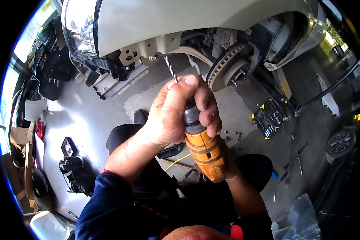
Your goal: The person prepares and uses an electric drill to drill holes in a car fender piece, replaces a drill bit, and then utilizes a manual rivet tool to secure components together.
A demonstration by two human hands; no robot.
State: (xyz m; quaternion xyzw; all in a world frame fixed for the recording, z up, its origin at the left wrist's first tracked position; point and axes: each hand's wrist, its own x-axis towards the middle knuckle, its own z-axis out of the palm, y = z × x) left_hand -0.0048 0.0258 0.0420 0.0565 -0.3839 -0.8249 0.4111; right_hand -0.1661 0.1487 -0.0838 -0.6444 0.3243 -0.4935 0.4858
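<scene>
Drill: Here in the head view, the yellow drill (206, 154) sits centre stage, tilted, its spiral bit (171, 69) rising toward the perforated bracket (150, 48); contact, I can't tell.
Left hand: The left hand (180, 106) is curled tight around the drill's dark front collar, thumb up beside the bit.
Right hand: The right hand (229, 163) is at the drill's rear, mostly behind the casing; its finger grip I can't tell.
Overhead: A smooth, pale curved fender (168, 18) overhangs the bracket, the clear, glossy headlight (79, 28) at its left.
Wheel side: A round metal brake disc (228, 66), slotted along its rim, stands just right of the hands.
Floor: Shiny grey floor (96, 128) carries a black-and-yellow socket set (268, 118), a hexagonal tray (64, 149), a thin yellow cable (174, 163) and a crinkled clear plastic bag (298, 218).
</scene>
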